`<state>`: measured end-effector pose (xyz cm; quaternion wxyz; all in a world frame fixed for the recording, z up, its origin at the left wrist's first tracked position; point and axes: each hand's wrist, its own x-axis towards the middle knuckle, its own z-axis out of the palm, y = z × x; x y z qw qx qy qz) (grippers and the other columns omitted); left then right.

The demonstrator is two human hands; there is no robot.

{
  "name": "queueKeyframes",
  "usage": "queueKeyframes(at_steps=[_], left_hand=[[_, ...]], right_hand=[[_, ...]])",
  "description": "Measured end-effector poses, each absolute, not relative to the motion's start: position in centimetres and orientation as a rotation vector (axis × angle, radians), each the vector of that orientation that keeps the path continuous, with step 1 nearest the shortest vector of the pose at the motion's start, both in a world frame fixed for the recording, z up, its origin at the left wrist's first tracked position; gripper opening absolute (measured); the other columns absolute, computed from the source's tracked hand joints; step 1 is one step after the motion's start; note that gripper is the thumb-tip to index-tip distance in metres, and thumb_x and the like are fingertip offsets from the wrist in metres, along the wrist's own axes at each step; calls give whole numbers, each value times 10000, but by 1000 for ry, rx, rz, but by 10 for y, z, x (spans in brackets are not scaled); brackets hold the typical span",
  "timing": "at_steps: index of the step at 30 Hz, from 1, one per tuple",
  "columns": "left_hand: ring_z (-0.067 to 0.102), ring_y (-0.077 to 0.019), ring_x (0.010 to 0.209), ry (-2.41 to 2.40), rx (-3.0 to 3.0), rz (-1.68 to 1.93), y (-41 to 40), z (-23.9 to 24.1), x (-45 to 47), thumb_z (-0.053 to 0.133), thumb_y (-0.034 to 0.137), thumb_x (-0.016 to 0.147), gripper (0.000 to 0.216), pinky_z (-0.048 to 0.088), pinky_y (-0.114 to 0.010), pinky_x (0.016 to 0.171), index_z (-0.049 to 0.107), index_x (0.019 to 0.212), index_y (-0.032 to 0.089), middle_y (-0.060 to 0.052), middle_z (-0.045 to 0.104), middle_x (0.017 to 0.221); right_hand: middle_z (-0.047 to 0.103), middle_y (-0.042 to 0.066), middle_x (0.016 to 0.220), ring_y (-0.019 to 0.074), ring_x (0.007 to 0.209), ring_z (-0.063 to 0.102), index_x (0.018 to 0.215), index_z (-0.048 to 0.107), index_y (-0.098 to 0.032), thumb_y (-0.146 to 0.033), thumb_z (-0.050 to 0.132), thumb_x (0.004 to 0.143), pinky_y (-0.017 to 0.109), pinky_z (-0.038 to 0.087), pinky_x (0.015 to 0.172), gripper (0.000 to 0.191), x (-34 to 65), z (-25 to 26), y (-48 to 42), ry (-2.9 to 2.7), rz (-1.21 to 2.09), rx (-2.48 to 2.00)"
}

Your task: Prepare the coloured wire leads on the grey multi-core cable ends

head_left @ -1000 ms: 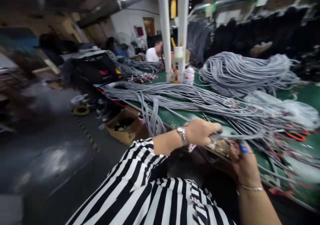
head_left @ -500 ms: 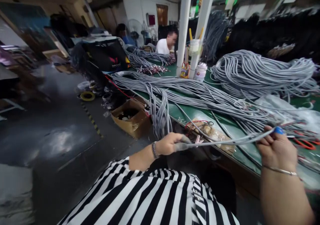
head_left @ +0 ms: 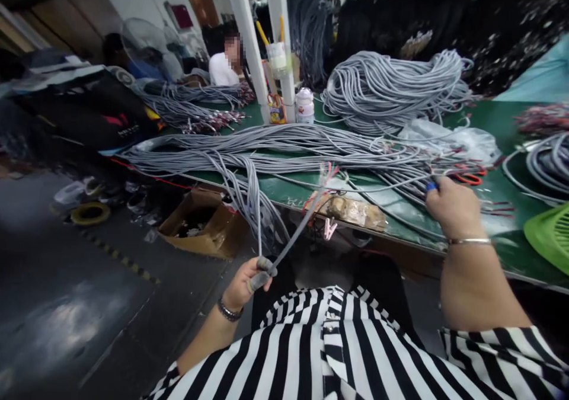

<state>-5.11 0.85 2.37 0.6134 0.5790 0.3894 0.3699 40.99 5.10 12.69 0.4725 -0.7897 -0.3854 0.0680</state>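
**Grey cable (head_left: 297,232) pinched low in the left hand (head_left: 252,280)!**

And there it slants, up from closed left fingers in front of the counter (head_left: 493,118), coloured wire ends (head_left: 329,172) splayed at the top. Over at the cable bundle (head_left: 284,158), the right hand (head_left: 456,207) curls near its right end; what those fingers grip, I can't tell. This cable looks light and springy, perhaps a touch slick. Safest hold? The grey sheath, surely; those thin wires look easily bent.

A black-and-white striped shirt (head_left: 284,352) accompanies a dark linked wristband (head_left: 230,310), silver bangle (head_left: 469,241), grey finger covers (head_left: 258,281) and blue finger wrap (head_left: 431,186).
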Motion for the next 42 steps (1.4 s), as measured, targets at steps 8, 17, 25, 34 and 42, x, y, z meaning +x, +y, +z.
queueKeyframes(at_steps=[8,17,25,34,42], left_hand=[[529,-128,591,851,1615,550,21,11,-31,578,491,835,326,425,-258,615,618,856,168,-12,591,640],[615,-144,623,807,1290,345,12,16,-13,687,559,721,483,493,-259,630,572,927,137,-37,652,699],[293,-19,327,899,1154,462,0,3,3,611,572,789,469,219,-144,339,583,953,134,83,447,463],[502,-55,397,943,1089,489,0,11,16,627,583,762,462,302,-143,357,554,825,132,10,591,593],[342,-28,361,1142,1226,685,0,9,6,614,513,804,393,264,-158,377,629,848,123,65,479,482]], right_hand=[[650,15,749,122,630,574,1023,652,-188,-405,738,722,265,474,633,381,265,102,-7,-1137,1322,-989],[615,-5,644,131,631,582,765,659,-149,-447,758,687,277,489,654,324,192,39,-6,-1264,1726,-895],[602,-8,661,97,591,513,717,630,-154,-453,784,646,234,436,580,344,190,25,-6,-1050,1712,-1083],[595,-19,643,65,534,477,740,622,-146,-432,794,638,199,397,515,349,193,19,-6,-925,1740,-1086],[548,-42,622,38,408,312,873,577,-184,-458,655,767,184,237,376,304,219,9,-9,-836,1464,-1250]])
